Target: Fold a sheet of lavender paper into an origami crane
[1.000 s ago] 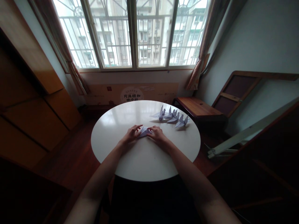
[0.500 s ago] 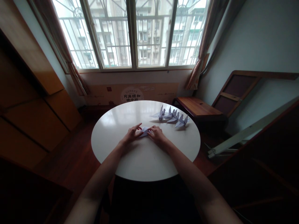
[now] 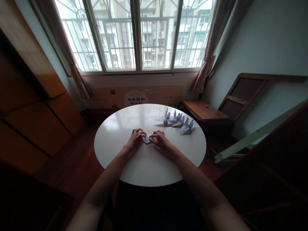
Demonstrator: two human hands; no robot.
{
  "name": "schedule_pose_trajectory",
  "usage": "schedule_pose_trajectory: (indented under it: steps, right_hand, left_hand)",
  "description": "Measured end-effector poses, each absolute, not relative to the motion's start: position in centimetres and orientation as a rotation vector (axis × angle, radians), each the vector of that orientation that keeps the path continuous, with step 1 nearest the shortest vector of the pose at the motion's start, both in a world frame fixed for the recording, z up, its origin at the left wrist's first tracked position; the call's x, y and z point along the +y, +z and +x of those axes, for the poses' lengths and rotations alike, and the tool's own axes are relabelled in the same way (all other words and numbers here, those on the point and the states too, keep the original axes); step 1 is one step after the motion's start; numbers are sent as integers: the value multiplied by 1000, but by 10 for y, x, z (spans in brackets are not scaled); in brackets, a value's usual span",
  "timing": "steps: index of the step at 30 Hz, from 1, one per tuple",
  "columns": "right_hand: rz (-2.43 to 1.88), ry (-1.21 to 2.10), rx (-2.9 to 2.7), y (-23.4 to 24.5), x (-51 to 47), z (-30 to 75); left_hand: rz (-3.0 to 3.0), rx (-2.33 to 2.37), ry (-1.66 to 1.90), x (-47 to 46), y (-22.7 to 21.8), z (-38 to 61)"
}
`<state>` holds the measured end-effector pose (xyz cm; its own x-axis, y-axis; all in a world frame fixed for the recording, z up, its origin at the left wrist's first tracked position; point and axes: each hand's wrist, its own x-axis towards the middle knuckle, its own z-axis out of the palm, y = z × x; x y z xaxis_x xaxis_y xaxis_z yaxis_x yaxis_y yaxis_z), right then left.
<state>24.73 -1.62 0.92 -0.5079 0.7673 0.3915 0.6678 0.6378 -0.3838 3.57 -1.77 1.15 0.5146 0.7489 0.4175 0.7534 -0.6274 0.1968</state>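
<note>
A small folded sheet of pale paper (image 3: 146, 139) lies at the middle of the white oval table (image 3: 149, 170). My left hand (image 3: 136, 138) grips its left side with bent fingers, and my right hand (image 3: 159, 139) pinches its right side. The fingertips of both hands cover the paper's upper and side edges; its lower point shows between them. Beyond my right hand, toward the table's far right, several folded paper cranes (image 3: 178, 120) stand close together in a slanting row.
Right of the table is a low wooden bench (image 3: 205, 110), with a wooden frame (image 3: 245, 91) leaning on the wall behind it. A long printed cardboard panel (image 3: 103, 97) stands beneath the barred window. Wooden cabinets (image 3: 31, 134) line the left side.
The fingers of my left hand have curled in from a spread pose. The paper has turned flatter, its lower point now toward me. The cranes have not moved.
</note>
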Motion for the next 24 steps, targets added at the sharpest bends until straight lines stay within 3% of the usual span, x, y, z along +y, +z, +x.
schedule_pose_trajectory:
  steps: [7, 24]
  right_hand:
    - [-979, 381, -2280, 3, -10, 245]
    - [-1120, 434, -2269, 3, -2, 255]
  left_hand:
    - [-2658, -1415, -677, -27, 11, 46]
    - [-2950, -1331, -851, -24, 13, 37]
